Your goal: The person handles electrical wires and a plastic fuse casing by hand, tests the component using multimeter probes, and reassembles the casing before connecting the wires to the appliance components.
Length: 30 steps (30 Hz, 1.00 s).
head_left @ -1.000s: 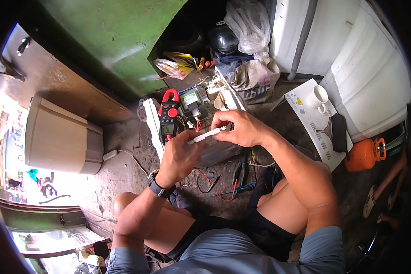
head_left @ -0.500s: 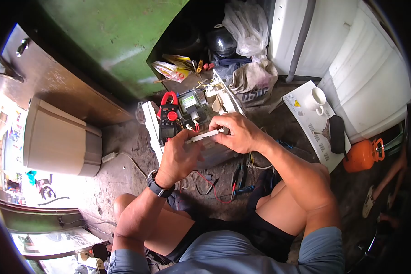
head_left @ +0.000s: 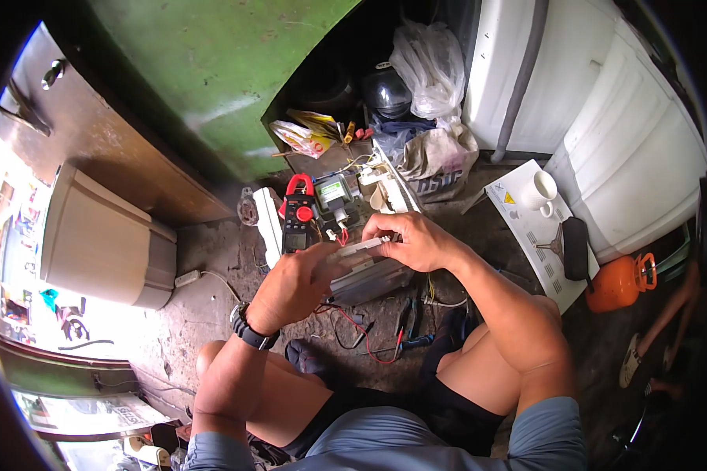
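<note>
My left hand [head_left: 291, 289] and my right hand [head_left: 418, 242] hold a slim white plastic piece [head_left: 359, 248] between them, one at each end. Both hands have their fingers closed on it. Right behind it lies an opened appliance with a white casing [head_left: 268, 228]. Inside, a metal component [head_left: 334, 191] with a green-and-white label and red wires shows. A red-and-black clamp meter [head_left: 298, 213] rests on the appliance, just beyond my left hand. My fingers cover part of the white piece.
Pliers [head_left: 410, 320] and red and black test leads [head_left: 379, 358] lie on the floor before me. To the right, a white panel [head_left: 518, 206] carries a mug [head_left: 539, 191], near an orange gas cylinder [head_left: 614, 284]. Another person's leg [head_left: 667, 314] shows at far right.
The white piece has tilted so that its broad face shows more. My left hand has shifted slightly left and down, while my right hand keeps its hold. The view has shifted a little.
</note>
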### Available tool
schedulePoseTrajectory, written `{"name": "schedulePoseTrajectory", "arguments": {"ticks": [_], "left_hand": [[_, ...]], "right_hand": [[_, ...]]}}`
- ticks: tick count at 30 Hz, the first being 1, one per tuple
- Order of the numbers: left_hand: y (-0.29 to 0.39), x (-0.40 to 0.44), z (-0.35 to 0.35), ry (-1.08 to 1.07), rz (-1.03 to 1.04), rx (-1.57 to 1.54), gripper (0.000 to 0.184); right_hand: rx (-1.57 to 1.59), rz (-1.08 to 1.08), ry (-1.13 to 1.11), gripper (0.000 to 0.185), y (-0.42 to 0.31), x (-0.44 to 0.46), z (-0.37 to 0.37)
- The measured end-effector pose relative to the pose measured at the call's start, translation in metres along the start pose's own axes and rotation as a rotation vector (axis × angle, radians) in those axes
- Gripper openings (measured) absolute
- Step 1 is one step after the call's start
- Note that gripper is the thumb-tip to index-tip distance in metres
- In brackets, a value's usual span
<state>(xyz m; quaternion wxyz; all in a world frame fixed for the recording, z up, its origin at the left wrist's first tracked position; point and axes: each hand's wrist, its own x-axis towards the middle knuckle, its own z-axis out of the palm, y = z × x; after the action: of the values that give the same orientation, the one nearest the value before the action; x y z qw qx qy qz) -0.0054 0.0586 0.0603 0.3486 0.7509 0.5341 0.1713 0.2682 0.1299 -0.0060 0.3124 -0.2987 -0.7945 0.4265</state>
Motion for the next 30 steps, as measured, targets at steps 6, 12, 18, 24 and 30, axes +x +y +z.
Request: {"name": "schedulePoseTrajectory", "arguments": {"ticks": [6, 12, 18, 24, 30], "left_hand": [[-0.002, -0.004, 0.003, 0.024, 0.091, 0.192, 0.038], [-0.002, -0.007, 0.004, 0.152, 0.227, 0.323, 0.032], [-0.002, -0.006, 0.001, 0.138, 0.227, 0.473, 0.027], [-0.009, 0.002, -0.005, 0.062, 0.257, 0.259, 0.023], [-0.006, 0.007, 0.015, 0.220, 0.058, 0.061, 0.026]], "right_hand": [[-0.016, 0.015, -0.039, 0.016, 0.003, 0.002, 0.000], [-0.036, 0.046, -0.070, 0.018, 0.000, 0.004, -0.001], [-0.045, 0.062, -0.093, 0.021, 0.000, 0.006, -0.001], [-0.021, 0.080, -0.097, 0.021, 0.001, 0.005, -0.003], [0.055, 0.108, -0.081, 0.021, 0.002, 0.003, -0.004]]}}
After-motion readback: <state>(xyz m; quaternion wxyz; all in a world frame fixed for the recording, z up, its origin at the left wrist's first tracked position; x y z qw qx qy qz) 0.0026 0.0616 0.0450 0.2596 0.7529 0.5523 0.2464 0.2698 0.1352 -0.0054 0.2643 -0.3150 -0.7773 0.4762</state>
